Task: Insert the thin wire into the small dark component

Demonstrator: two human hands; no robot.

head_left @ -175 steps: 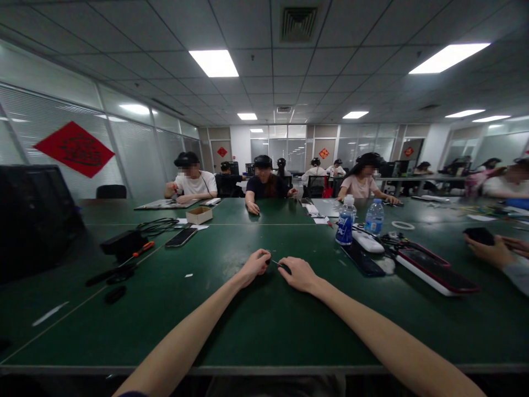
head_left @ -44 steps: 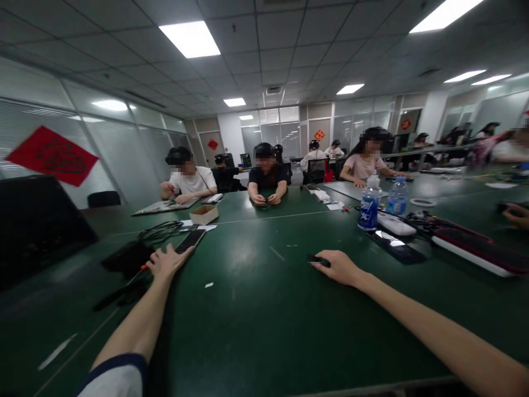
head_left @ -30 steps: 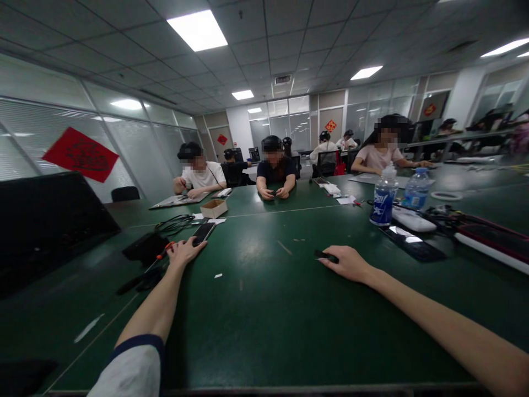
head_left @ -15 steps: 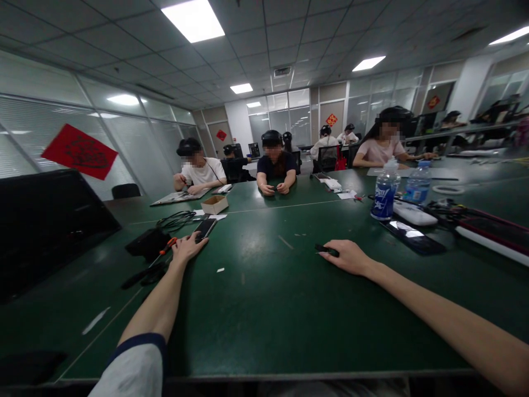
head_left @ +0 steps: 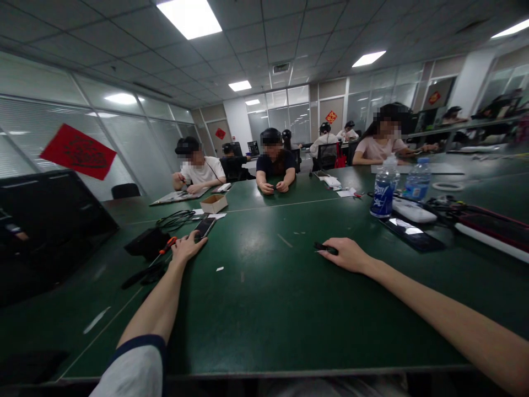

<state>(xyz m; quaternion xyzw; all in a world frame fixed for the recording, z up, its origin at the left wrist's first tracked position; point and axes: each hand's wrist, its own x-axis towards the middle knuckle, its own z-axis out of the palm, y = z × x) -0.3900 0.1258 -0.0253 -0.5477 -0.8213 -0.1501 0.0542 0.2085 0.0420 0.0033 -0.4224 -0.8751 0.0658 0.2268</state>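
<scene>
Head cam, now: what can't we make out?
Dark object in the right hand: head view, partly hidden by the hand, too small to identify.
Near end of the phone: head view, covered by the left hand.
Opposite person's hands: head view, too small to tell whether they hold anything.
Red-edged item: head view, cut off by right edge.

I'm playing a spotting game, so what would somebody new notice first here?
Probably the big red paper diamond, on the glass wall at the left. Next, at the green table, the left hand touches a smartphone and the right hand holds a small black object. The blue-labelled bottle standing on the right is eye-catching too.
</scene>
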